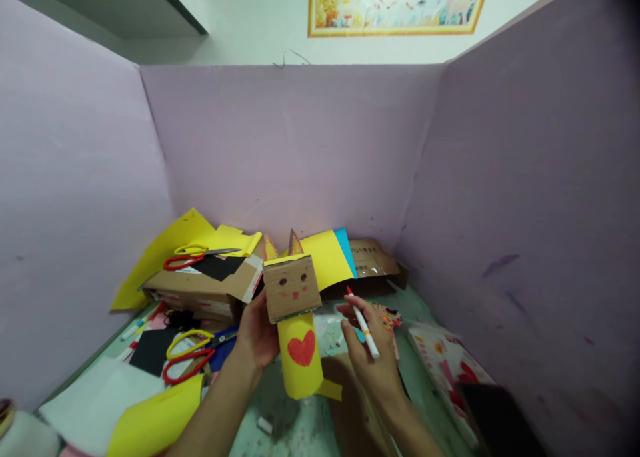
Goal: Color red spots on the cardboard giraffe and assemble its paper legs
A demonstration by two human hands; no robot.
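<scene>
My left hand (pixel 257 334) grips a cardboard cat figure (pixel 303 357) from its left side, its fingers hidden behind the figure. The cat has a box head with a drawn face, two pointed ears and a yellow paper tube body bearing a red heart. A yellow strip sticks out at the tube's lower right. Just right of the figure, my right hand (pixel 373 344) is closed around a white marker (pixel 367 330), its red tip pointing up and away from me. The marker is apart from the cat.
Left of my hands lie scissors (pixel 193 357), black paper (pixel 151 352) and a curled yellow sheet (pixel 155 417). More scissors (pixel 187 260) rest on a cardboard box (pixel 193 285). Yellow paper (pixel 330 257) leans behind the cat. Farther right are a plastic packet (pixel 450 370) and a dark object (pixel 500 420). Purple walls enclose three sides.
</scene>
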